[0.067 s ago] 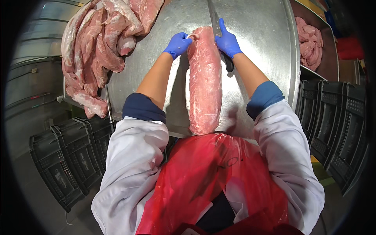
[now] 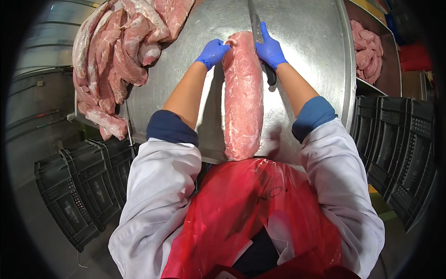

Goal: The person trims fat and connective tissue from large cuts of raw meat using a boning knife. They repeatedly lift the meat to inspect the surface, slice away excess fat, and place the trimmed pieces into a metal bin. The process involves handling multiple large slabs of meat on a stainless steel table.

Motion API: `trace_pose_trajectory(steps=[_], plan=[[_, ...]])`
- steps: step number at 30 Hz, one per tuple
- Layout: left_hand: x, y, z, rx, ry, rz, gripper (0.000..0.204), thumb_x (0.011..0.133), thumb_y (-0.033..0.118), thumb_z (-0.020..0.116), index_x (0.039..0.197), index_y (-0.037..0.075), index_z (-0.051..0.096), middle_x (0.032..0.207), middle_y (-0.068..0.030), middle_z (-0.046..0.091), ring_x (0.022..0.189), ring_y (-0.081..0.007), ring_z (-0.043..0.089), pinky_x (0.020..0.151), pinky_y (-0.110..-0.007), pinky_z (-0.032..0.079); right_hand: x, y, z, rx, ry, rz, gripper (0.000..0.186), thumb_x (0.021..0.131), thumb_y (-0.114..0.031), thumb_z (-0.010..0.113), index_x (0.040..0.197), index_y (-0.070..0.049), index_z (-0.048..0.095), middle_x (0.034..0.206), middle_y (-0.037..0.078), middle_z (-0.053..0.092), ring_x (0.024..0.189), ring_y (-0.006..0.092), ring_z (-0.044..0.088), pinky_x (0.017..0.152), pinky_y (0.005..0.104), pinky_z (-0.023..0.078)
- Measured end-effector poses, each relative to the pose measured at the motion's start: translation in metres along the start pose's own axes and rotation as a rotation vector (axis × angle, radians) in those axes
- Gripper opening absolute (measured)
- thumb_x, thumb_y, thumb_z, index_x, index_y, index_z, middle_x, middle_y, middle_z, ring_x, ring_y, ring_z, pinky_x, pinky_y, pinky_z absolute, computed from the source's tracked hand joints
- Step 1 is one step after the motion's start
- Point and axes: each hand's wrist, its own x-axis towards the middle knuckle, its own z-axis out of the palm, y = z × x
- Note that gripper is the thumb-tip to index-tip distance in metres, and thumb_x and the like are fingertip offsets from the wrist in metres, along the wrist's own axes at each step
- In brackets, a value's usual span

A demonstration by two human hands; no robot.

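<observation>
A long pink meat loin (image 2: 242, 107) lies lengthwise on the steel table (image 2: 200, 28). My blue-gloved left hand (image 2: 214, 51) is closed on a small whitish strip (image 2: 229, 43) at the loin's far left corner. My blue-gloved right hand (image 2: 268, 52) is at the loin's far right side with the index finger stretched out and the thumb against the meat; its other fingers are partly hidden. A knife lies beside the loin, its blade (image 2: 253, 18) pointing away and its black handle (image 2: 271, 78) showing below that hand.
A large heap of meat strips (image 2: 114, 60) covers the table's left. At the right is a container (image 2: 391, 56) holding pale meat pieces (image 2: 367, 51). Black crates stand below on the left (image 2: 83, 190) and right (image 2: 395, 153). A red apron (image 2: 251, 204) covers my front at the table's edge.
My left hand has shifted very slightly toward the right, and less of the whitish strip shows at its fingertips. Little else differs.
</observation>
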Motion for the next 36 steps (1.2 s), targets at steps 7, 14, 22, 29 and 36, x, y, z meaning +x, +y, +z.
trace_pose_trajectory(steps=[7, 14, 22, 29, 36], plan=[[-0.009, -0.001, 0.008, 0.071, 0.058, 0.096, 0.047, 0.089, 0.029, 0.067, 0.115, -0.009, 0.063, 0.104, -0.0227, 0.069, 0.099, -0.028, 0.067, 0.088, -0.038, 0.051, -0.003, 0.001, 0.014, -0.029, 0.099, -0.188, 0.082, 0.09, -0.014, 0.056, 0.162, -0.025, 0.017, 0.09, 0.02, 0.072, 0.074, 0.0268, 0.072, 0.072, 0.037, 0.057], [-0.017, 0.011, -0.007, 0.178, 0.084, 0.185, 0.048, 0.092, 0.027, 0.065, 0.127, -0.005, 0.06, 0.112, -0.0247, 0.069, 0.107, -0.0332, 0.067, 0.093, -0.039, 0.05, -0.043, -0.053, -0.01, -0.459, -0.824, -0.169, 0.083, 0.089, -0.007, 0.053, 0.162, -0.026, 0.018, 0.091, 0.017, 0.067, 0.062, 0.0241, 0.063, 0.061, 0.0373, 0.054], [-0.057, 0.05, -0.023, -0.189, 0.041, 0.332, 0.04, 0.094, 0.022, 0.067, 0.126, -0.001, 0.062, 0.11, -0.0098, 0.07, 0.099, -0.0164, 0.063, 0.091, -0.034, 0.05, -0.094, -0.066, -0.037, -0.486, -0.939, -0.079, 0.086, 0.086, -0.01, 0.051, 0.161, -0.034, 0.018, 0.084, 0.01, 0.063, 0.058, 0.0171, 0.056, 0.063, 0.0329, 0.053], [-0.104, 0.036, -0.071, -0.383, 0.189, 0.348, 0.04, 0.094, 0.022, 0.069, 0.126, 0.0, 0.063, 0.114, -0.0061, 0.069, 0.103, -0.0134, 0.062, 0.092, -0.031, 0.05, -0.141, -0.075, -0.079, -0.555, -1.202, 0.092, 0.085, 0.086, -0.013, 0.052, 0.161, -0.035, 0.018, 0.095, 0.012, 0.07, 0.062, 0.0166, 0.064, 0.065, 0.0333, 0.055], [-0.151, 0.062, -0.083, -0.485, 0.241, 0.45, 0.035, 0.094, 0.019, 0.071, 0.123, 0.0, 0.064, 0.107, -0.0013, 0.067, 0.099, -0.0093, 0.06, 0.09, -0.027, 0.048, -0.156, -0.062, -0.022, -0.571, -1.107, -0.258, 0.085, 0.087, -0.015, 0.054, 0.162, -0.029, 0.015, 0.107, 0.019, 0.069, 0.088, 0.0277, 0.068, 0.085, 0.0399, 0.053]])
